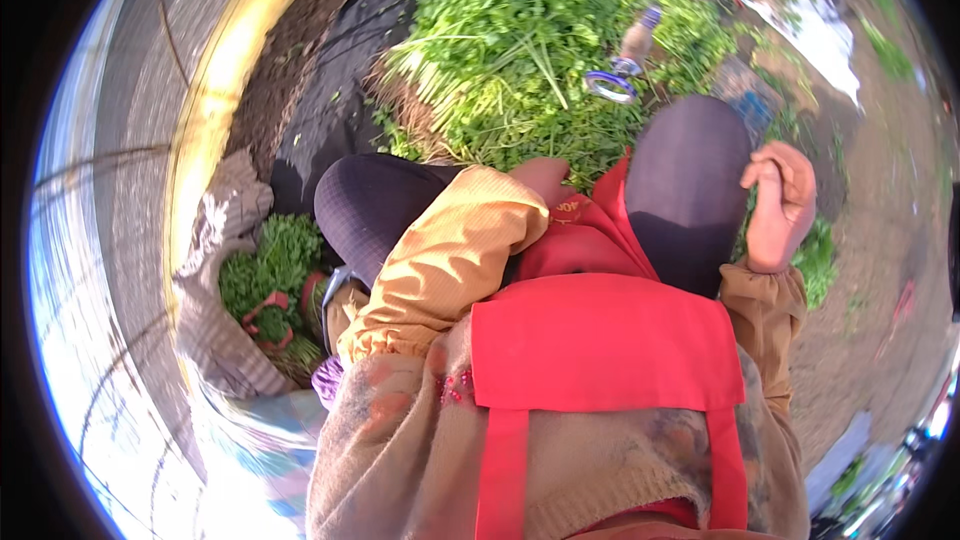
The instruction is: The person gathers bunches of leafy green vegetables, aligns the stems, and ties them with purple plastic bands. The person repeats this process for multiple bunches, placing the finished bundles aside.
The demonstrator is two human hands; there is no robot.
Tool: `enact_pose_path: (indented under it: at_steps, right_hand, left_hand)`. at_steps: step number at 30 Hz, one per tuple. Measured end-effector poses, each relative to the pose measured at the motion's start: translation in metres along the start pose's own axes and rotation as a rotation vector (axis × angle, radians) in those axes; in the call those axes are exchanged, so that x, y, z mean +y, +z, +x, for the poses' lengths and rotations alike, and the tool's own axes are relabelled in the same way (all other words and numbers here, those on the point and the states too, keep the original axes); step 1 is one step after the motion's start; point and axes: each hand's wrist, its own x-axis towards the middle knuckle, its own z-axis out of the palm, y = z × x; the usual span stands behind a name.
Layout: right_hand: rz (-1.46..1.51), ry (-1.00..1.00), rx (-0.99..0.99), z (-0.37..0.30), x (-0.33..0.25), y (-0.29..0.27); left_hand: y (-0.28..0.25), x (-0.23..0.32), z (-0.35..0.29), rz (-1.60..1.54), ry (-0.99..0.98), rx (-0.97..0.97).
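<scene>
My left hand [542,178] reaches across my lap to the near edge of a big heap of leafy green herbs [540,20], with pale stems and brown roots at its left side. Its fingers are hidden, so what they touch cannot be told. My right hand [783,208] is raised beside my right knee, its fingers curled and the thumb against them, with nothing visible in it. On the heap lie a purple-and-white ring [611,87], resembling a tape roll, and a small bottle-like object [637,40] with a purple top.
At my left stands an open sack [225,340] holding green bunches [275,325] with red bands. Black sheeting [345,90] lies left of the heap. A white sheet [815,35] lies on the bare soil [890,200] at right. My red apron [605,340] covers my lap.
</scene>
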Motion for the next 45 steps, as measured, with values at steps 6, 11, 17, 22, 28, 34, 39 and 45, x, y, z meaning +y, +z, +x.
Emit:
enact_pose_path:
  at_steps: [6, 11, 17, 22, 28, 34, 39, 45]
  right_hand:
    - [0.19, 0.105, -0.6, 0.042, -0.042, 0.156]
    - [-0.016, 0.08, -0.99, 0.031, 0.014, 0.204]
    - [-0.103, 0.275, -1.132, 0.06, 0.029, 0.212]
    - [-0.209, 0.378, -1.084, 0.083, 0.049, 0.22]
    - [-0.28, 0.64, -1.064, 0.109, 0.075, 0.23]
    - [-0.29, 0.837, -1.006, 0.118, 0.101, 0.233]
    - [-0.255, 0.911, -0.989, 0.127, 0.109, 0.235]
    - [-0.224, 1.002, -0.919, 0.119, 0.114, 0.228]
  left_hand:
    - [0.008, -0.036, 0.012, -0.052, -0.091, -0.067]
    - [0.014, -0.099, 0.071, -0.096, -0.356, -0.084]
    - [-0.026, -0.247, 0.113, -0.183, -1.117, 0.348]
    - [-0.115, -0.351, 0.146, 0.131, -1.07, 0.664]
    - [-0.19, -0.412, 0.178, 0.498, -0.576, 0.887]
    - [-0.218, -0.432, 0.192, 0.442, -0.591, 0.371]
    - [-0.26, -0.443, 0.177, 0.058, -0.361, 0.459]
    - [-0.275, -0.416, 0.169, -0.434, -0.366, 0.932]
